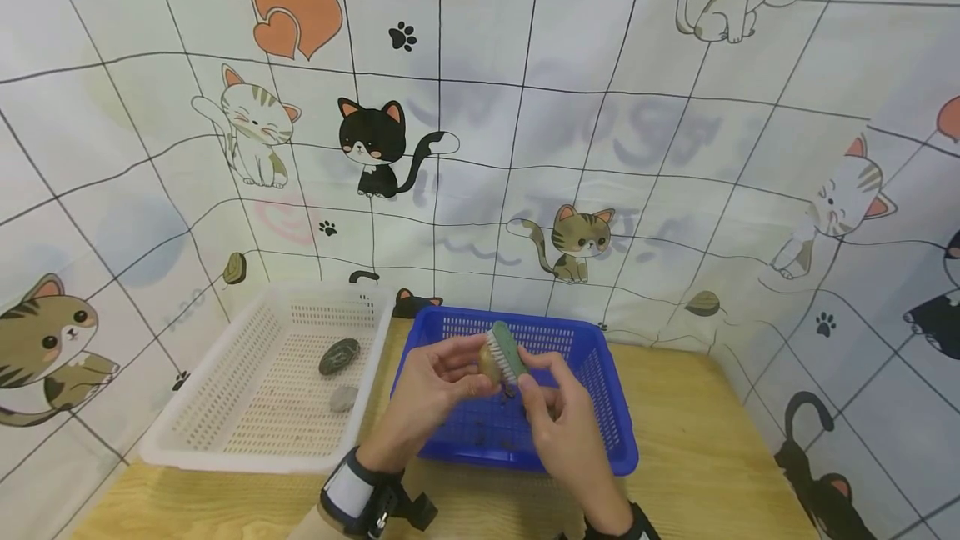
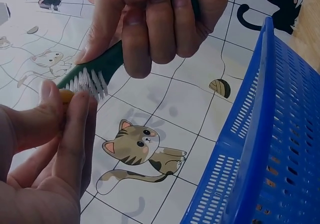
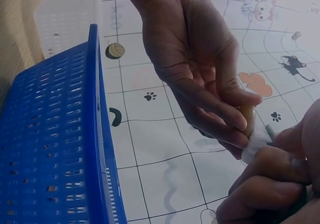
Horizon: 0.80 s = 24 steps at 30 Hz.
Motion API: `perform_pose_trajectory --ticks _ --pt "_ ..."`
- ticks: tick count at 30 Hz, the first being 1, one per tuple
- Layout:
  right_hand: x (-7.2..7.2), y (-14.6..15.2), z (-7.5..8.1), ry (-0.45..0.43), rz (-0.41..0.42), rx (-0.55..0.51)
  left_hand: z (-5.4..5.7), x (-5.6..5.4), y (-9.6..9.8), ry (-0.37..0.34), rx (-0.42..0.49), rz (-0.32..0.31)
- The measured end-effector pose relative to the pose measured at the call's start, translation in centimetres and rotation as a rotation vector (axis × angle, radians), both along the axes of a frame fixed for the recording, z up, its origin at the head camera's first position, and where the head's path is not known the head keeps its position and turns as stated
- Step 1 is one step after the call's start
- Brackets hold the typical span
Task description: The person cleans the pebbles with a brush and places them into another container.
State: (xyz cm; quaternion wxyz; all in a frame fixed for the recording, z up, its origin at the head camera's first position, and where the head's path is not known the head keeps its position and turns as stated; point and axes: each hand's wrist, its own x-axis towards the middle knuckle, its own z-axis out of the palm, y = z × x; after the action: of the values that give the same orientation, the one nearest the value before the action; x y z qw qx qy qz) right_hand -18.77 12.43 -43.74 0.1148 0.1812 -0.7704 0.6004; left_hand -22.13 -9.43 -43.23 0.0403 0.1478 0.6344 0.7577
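Note:
Over the blue basket [image 1: 621, 432], my left hand [image 1: 431, 386] pinches a small yellowish-brown stone [image 1: 489, 365] between thumb and fingers. My right hand [image 1: 564, 419] grips a green brush [image 1: 507, 346], its white bristles [image 2: 89, 82] turned to the stone and touching it. In the left wrist view the right thumb lies along the back of the brush, with the other fingers curled round its handle. Much of the stone is hidden by fingers and bristles. Several small dark pieces, too small to name, lie in the blue basket.
To the left stands a white basket [image 1: 172, 440] holding a dark green stone [image 1: 340, 356] with pale markings and a light grey stone [image 1: 343, 398]. Both baskets stand on a wooden table [image 1: 675, 432]. A cat-patterned sheet [image 1: 480, 123] hangs behind and at the sides.

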Motion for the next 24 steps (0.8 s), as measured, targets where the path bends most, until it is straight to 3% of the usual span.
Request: perform_pose_trajectory --ticks 7,15,24 --pt "0.50 -0.27 0.16 0.003 0.068 0.006 0.03 -0.14 -0.13 0.011 0.009 0.084" --pt "0.56 -0.16 0.37 -0.009 0.018 -0.003 -0.32 0.13 0.63 0.024 -0.072 0.002" --pt "0.23 0.14 0.49 -0.025 -0.021 0.000 0.12 0.32 0.34 0.003 -0.021 0.038"
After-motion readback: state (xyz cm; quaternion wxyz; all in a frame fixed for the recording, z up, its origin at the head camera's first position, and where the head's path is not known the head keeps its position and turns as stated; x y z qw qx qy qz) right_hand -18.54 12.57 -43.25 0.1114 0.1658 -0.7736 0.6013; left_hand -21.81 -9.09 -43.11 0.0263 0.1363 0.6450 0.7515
